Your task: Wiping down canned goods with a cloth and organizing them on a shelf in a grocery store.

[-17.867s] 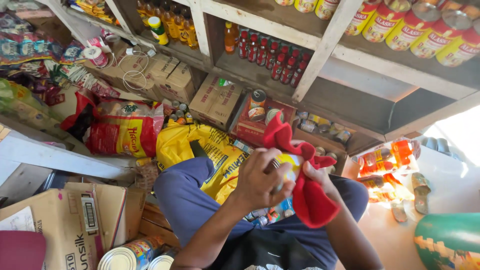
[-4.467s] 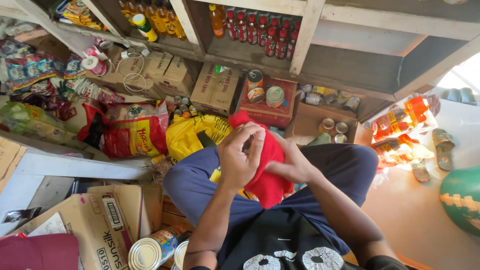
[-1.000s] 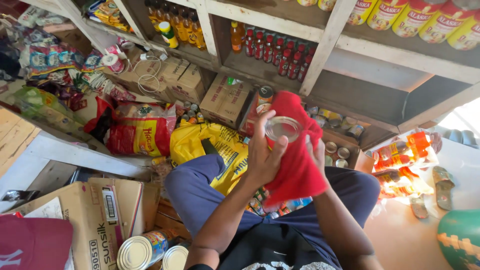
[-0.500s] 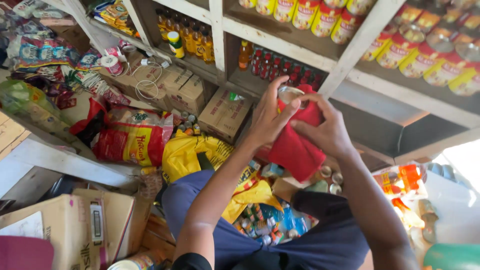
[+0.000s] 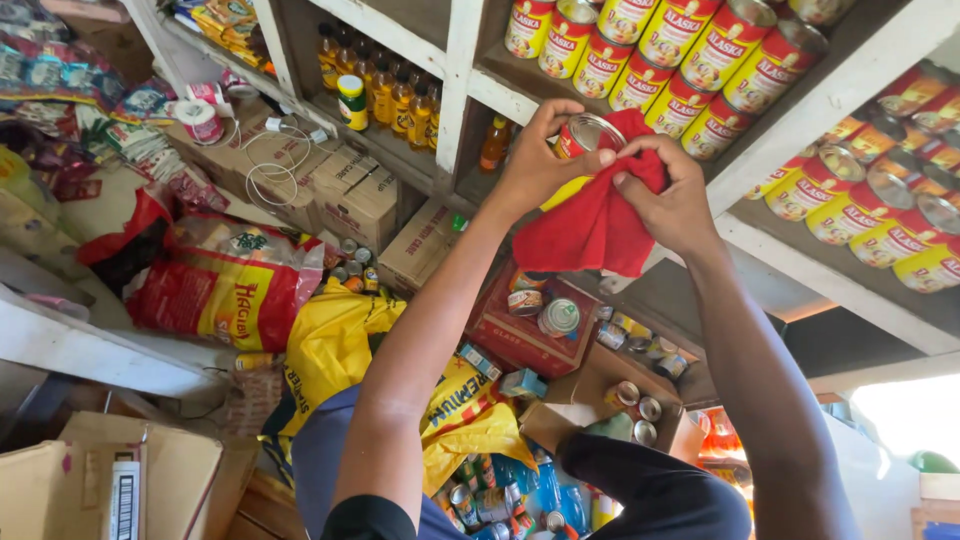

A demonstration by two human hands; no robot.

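Left hand (image 5: 535, 165) grips a red-and-yellow can (image 5: 580, 140) at the shelf edge (image 5: 480, 85), twelve o'clock. Right hand (image 5: 675, 195) pinches a red cloth (image 5: 590, 230) against it. Risk: the cloth snags and topples the stacked cans (image 5: 690, 70) at one o'clock.

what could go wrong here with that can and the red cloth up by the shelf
The left hand holds the can by its side with the fingers alone, at arm's length, so it may slip and drop onto the goods below. The red cloth, pinched by the right hand, drapes loosely and could catch the stacked red cans lying on the white shelf, rolling one off.
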